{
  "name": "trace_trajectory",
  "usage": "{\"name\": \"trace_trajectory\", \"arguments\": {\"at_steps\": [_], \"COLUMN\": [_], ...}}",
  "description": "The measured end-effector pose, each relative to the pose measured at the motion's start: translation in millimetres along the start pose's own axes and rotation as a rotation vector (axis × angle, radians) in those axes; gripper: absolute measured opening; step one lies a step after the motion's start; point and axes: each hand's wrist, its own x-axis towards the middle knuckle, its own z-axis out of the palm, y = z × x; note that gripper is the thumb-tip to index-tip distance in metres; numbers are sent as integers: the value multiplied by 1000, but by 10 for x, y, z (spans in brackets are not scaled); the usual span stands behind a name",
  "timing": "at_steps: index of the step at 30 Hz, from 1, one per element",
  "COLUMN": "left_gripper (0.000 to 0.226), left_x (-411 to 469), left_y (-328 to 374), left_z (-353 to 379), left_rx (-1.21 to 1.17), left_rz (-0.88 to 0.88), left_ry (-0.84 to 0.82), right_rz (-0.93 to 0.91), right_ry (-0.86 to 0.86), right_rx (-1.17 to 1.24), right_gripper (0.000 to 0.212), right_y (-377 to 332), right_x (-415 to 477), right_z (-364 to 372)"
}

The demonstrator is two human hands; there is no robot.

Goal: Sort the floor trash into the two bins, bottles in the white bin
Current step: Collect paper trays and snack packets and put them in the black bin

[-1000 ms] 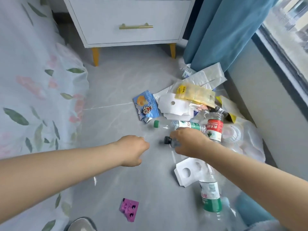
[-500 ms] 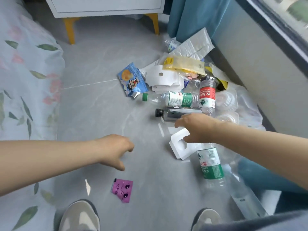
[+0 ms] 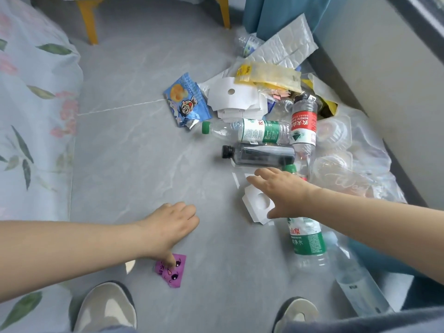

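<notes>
Down on grey floor (image 3: pixel 134 145): right hand (image 3: pixel 283 191) spread empty beside dark bottle (image 3: pixel 259 155), left hand (image 3: pixel 168 227) loosely curled, empty. Probably light, slick, crushable; grip around mid-body.

Grey marbled floor (image 3: pixel 134 150), teal curtain (image 3: pixel 276 13), floral bedspread (image 3: pixel 31 111).

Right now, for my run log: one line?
left hand: loosely curled over small purple wrapper | right hand: open above white cardboard cutout
</notes>
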Motion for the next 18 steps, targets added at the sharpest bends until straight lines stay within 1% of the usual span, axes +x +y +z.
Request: {"name": "trace_trajectory", "arguments": {"at_steps": [4, 7, 11, 15, 16, 18], "left_gripper": [71, 63, 47, 25, 25, 37], "left_x": [76, 143, 245, 341, 361, 382], "left_y": [-23, -87, -187, -305, -322, -325], "left_z": [24, 28, 13, -26, -44, -95], "left_rx": [20, -38, -148, -244, -255, -267], "left_rz": [-33, -65, -112, -155, -160, -174], "left_ry": [14, 27, 95, 240, 274, 293], "right_rz": [12, 30, 38, 57, 64, 86], "right_ry": [-8, -3, 34, 46, 50, 56], "right_rx": [-24, -20, -50, -65, -56, -16], "right_gripper": [107, 109, 101, 90, 86, 82], "right_y": [39, 76, 114, 146, 155, 184], "right_x": [52, 107, 175, 222, 222, 210], "right_z": [88, 131, 165, 184, 193, 204]}}
